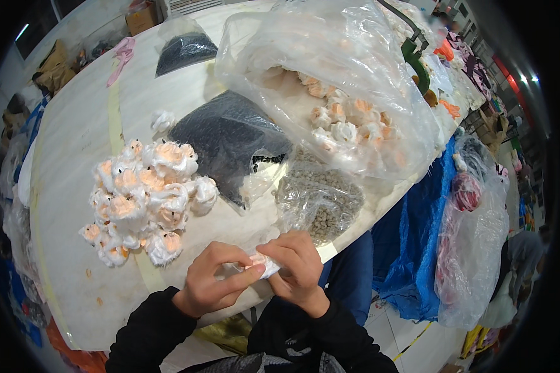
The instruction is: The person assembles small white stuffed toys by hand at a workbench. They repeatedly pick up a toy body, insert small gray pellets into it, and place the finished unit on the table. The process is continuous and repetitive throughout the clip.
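Both my hands meet at the table's near edge around a small white and peach fluffy plush piece [264,264]. My left hand [219,276] pinches it between thumb and fingers from the left. On the other side my right hand [297,267] grips it, partly covering it. To the left lies a heap of similar white and peach plush pieces [127,202], several with small dark bits sticking out. Just beyond my hands sits a clear bag of small grey-beige parts [322,202]. Behind it is an opened bag of tiny black parts [221,133].
A large clear plastic bag [354,56] with more plush pieces spreads over the back right. A smaller bag of black parts [186,51] and a pink strip [121,61] lie at the back. Blue sheeting [417,239] and a filled clear bag [473,248] stand right of the table.
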The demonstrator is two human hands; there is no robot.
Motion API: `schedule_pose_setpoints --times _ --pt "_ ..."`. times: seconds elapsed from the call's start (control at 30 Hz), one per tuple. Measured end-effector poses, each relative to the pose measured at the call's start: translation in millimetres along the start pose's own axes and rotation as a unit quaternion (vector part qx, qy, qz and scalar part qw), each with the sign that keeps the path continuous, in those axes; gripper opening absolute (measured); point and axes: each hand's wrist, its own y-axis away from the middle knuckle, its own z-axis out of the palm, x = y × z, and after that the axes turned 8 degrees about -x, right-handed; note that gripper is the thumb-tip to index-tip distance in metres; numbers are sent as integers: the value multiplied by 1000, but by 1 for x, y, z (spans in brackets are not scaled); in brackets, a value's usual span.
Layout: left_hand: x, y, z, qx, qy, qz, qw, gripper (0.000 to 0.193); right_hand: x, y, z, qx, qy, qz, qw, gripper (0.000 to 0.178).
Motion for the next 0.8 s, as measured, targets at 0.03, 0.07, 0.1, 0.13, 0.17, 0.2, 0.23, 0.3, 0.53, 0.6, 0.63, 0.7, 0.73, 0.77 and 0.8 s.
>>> schedule_pose_setpoints --times 0.03,0.07,0.1,0.13,0.17,0.2,0.23,0.3,0.53,0.6,0.63,0.7,0.73,0.77,0.8 --pt "-1 0 0 0 1 1 1000 42 0 0 0 4 -2 4 1000 45" --pt "-2 0 0 0 -2 6 1000 42 0 0 1 6 -1 5 1000 45" --pt "-2 1 0 1 -5 12 1000 41 0 0 2 8 0 5 1000 44" --pt "-2 1 0 2 -7 17 1000 41 0 0 2 9 0 5 1000 44" --pt "-2 0 0 3 -8 17 1000 41 0 0 2 13 2 5 1000 44" --pt "-1 -1 0 4 -8 17 1000 41 0 -1 2 17 4 5 1000 44" --pt "-1 -1 0 5 -9 16 1000 41 0 -1 3 21 5 4 1000 43" --pt "-2 1 2 6 -9 16 1000 40 0 0 1 17 8 8 1000 43" --pt "1 -2 -1 0 8 23 1000 39 -1 0 -1 21 16 -14 1000 39" --pt "4 -3 0 -4 21 26 999 40 0 1 -1 23 11 -20 999 38" --pt "5 -4 0 -6 28 27 999 41 0 1 -2 24 8 -24 999 37" --pt "8 -3 1 -4 31 19 999 44 0 1 -1 32 -3 -31 999 37" --pt "9 -3 2 -3 33 15 999 46 0 1 -1 36 -8 -35 999 36" --pt "11 -4 1 -4 26 8 1000 47 0 2 -1 35 -7 -30 999 37" --pt "13 -5 -1 -6 18 1 1000 49 0 2 -2 33 -5 -25 999 37"
